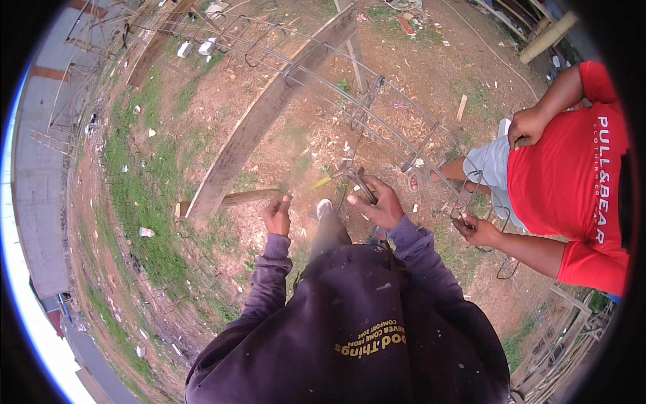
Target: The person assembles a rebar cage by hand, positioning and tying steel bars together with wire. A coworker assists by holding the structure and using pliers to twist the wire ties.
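My right hand is closed around a dark metal hand tool that looks like pincers. The tool's head lies beside the bars of a steel rebar cage, which runs slantwise from the upper left to the right. A narrow yellow piece shows just left of the tool; I cannot tell whether it belongs to it. My left hand is held up with its fingers pinched together, apart from the cage; anything in them is too small to make out. Below it stands a wooden board support.
On the right, a co-worker in a red shirt has one hand at the cage's near end. Another slanted board stands at the upper left. Wood chips and litter cover the ground; bamboo poles lie at the upper right.
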Motion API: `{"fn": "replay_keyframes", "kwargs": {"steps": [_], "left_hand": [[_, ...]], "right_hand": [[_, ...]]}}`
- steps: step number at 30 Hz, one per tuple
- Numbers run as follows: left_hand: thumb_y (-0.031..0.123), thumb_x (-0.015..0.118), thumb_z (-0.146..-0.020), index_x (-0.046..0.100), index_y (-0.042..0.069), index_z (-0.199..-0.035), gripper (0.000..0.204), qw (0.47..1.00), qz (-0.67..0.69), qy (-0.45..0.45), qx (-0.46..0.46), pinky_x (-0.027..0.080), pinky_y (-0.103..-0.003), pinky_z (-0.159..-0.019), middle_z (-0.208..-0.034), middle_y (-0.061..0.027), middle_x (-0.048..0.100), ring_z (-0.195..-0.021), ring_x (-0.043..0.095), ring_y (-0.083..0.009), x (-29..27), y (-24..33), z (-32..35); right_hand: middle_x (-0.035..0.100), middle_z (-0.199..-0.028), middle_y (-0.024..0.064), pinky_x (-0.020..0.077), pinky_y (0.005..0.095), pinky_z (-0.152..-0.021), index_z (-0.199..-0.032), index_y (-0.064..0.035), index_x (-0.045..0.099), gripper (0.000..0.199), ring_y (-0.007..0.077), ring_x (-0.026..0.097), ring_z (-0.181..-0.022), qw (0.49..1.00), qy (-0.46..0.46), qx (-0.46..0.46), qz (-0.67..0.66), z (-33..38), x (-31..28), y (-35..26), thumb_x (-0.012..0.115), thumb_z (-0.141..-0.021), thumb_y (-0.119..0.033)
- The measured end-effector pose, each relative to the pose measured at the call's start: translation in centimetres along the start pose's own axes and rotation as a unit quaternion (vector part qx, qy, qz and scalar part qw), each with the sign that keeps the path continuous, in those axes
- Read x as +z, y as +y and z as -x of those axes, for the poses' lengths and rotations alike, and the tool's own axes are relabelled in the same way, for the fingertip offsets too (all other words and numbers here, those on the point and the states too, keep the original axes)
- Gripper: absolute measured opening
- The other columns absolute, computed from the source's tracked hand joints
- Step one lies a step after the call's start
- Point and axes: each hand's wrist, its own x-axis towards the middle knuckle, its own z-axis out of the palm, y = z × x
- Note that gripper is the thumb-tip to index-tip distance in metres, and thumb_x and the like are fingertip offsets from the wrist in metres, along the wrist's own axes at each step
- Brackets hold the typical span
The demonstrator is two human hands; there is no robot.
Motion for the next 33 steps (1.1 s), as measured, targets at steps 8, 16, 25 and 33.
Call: {"fn": "replay_keyframes", "kwargs": {"steps": [8, 16, 25, 33], "left_hand": [[0.019, 0.063, -0.088, 0.068, -0.004, -0.095, 0.024, 1.0, -0.025, 0.001, 0.008, 0.043, -0.023, -0.069, -0.08, -0.0013, 0.063, -0.073, 0.053, -0.0076, -4.8, -0.1, -1.8], [0.025, 0.059, -0.093, 0.066, -0.002, -0.098, 0.028, 0.993, -0.085, -0.001, 0.076, 0.036, -0.023, -0.058, -0.072, 0.0018, 0.056, -0.064, 0.047, -0.0064, -10.8, 3.8, -8.5], [0.017, 0.057, -0.093, 0.064, -0.001, -0.101, 0.021, 0.985, 0.056, -0.154, 0.049, 0.036, -0.023, -0.051, -0.065, 0.0006, 0.052, -0.056, 0.046, -0.0063, -8.7, 7.3, -11.8], [0.012, 0.053, -0.093, 0.061, -0.009, -0.107, 0.026, 0.928, -0.133, -0.3, 0.178, 0.048, -0.028, -0.078, -0.092, -0.0108, 0.067, -0.087, 0.058, -0.0137, -3.4, 9.1, -13.1]], "right_hand": [[0.064, -0.078, 0.0096, 0.0483, 0.0323, -0.064, -0.116, -0.0071, 0.062, 0.042, 0.0143, 0.059, -0.072, 0.994, 0.005, -0.059, -0.09, -20.8, 14.6, -7.3, 0.056, -0.093, -0.042], [0.064, -0.094, 0.0182, 0.0474, 0.042, -0.077, -0.103, -0.0042, 0.06, 0.024, 0.0351, 0.061, -0.086, 0.986, 0.037, -0.003, 0.165, -29.0, 24.0, 1.1, 0.059, -0.089, -0.024], [0.064, -0.098, 0.017, 0.0464, 0.0442, -0.084, -0.105, -0.0029, 0.062, 0.031, 0.0358, 0.06, -0.093, 0.918, 0.153, -0.048, 0.364, -27.2, 24.6, 4.3, 0.06, -0.088, -0.028], [0.071, -0.086, 0.0101, 0.052, 0.0318, -0.068, -0.11, -0.0047, 0.063, 0.022, 0.019, 0.067, -0.075, 0.995, 0.046, 0.044, -0.076, -13.2, 21.2, -3.1, 0.052, -0.094, -0.013]]}}
